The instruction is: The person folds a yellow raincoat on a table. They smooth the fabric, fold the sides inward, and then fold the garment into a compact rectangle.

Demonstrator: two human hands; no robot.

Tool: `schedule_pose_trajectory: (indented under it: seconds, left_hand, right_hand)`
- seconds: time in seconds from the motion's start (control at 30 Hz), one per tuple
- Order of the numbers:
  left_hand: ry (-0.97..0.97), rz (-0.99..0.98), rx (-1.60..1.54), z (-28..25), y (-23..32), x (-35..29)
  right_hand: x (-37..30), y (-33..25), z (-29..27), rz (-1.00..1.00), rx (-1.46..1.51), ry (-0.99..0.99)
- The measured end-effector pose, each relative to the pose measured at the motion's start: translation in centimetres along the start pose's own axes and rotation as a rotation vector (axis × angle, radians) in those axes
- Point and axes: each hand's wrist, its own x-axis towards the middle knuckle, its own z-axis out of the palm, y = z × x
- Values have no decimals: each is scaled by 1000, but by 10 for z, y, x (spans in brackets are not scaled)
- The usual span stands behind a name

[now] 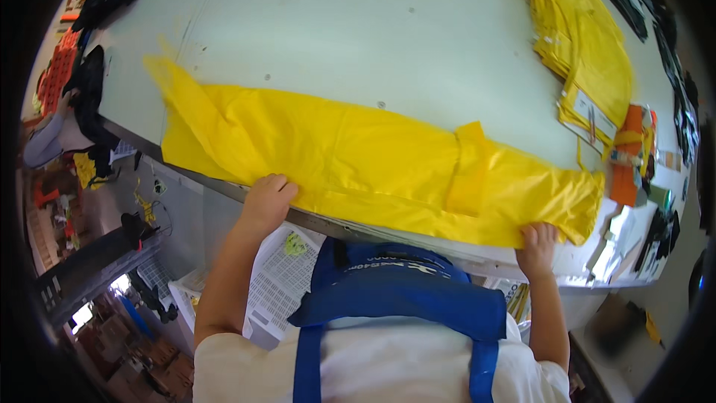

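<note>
Yellow fabric [388, 157] runs lengthwise left to right, both hands [270, 200] [537, 248] gripping its near edge.

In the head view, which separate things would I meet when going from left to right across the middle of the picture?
Black fabric → left hand → yellow garment's cross band → right hand → orange item by the table's right edge

A pale table [321, 37] carries a long yellow piece [388, 153] and yellow stack [593, 52].
</note>
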Motion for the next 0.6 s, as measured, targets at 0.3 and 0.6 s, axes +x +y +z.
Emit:
schedule_pose_trajectory:
  seconds: [0.3, 0.6]
  left_hand:
    - [84, -135, 20, 71, 35, 34]
    - [125, -97, 59, 97, 23, 31]
  right_hand:
    - [8, 56, -6, -37, 216, 14]
    - [28, 220, -5, 374, 11, -31]
